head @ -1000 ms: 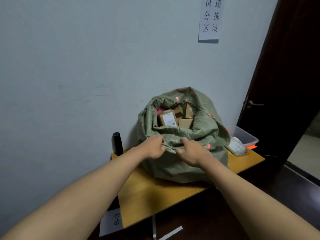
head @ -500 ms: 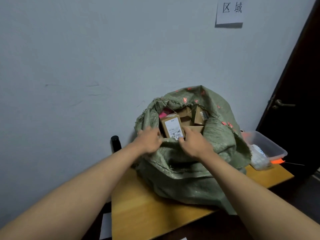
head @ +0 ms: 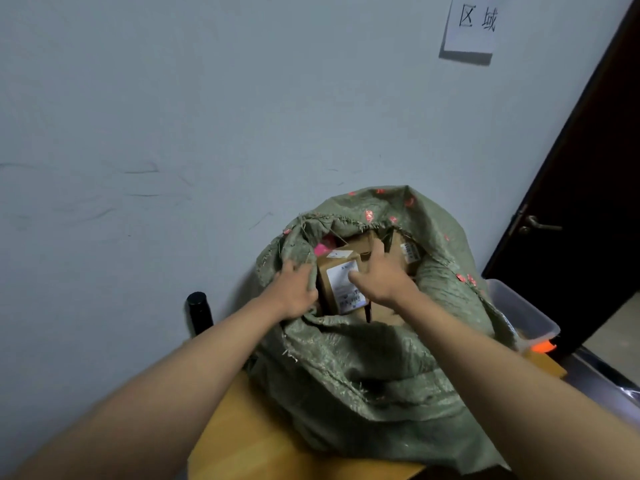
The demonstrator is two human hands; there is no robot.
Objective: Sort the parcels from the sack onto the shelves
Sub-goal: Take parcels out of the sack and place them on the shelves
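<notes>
A green woven sack (head: 363,372) stands open on a wooden table (head: 242,441), with several brown cardboard parcels in its mouth. The front parcel (head: 337,292) is a box with a white label. My right hand (head: 381,275) is on this box, the thumb on the label and the fingers reaching over its top right edge. My left hand (head: 294,289) is inside the sack's mouth, its fingers lying between the box's left side and the sack wall. Another labelled box (head: 407,252) and a pink packet (head: 322,247) sit further back.
A black bottle (head: 199,313) stands against the wall, left of the sack. To the right of the sack, a clear plastic bin (head: 523,317) sits at the table's edge, with a dark door (head: 588,202) behind it. A paper sign (head: 474,22) hangs on the wall.
Both hands let go of the sack's front rim and moved up into its mouth, onto the labelled box. The view has come closer to the sack.
</notes>
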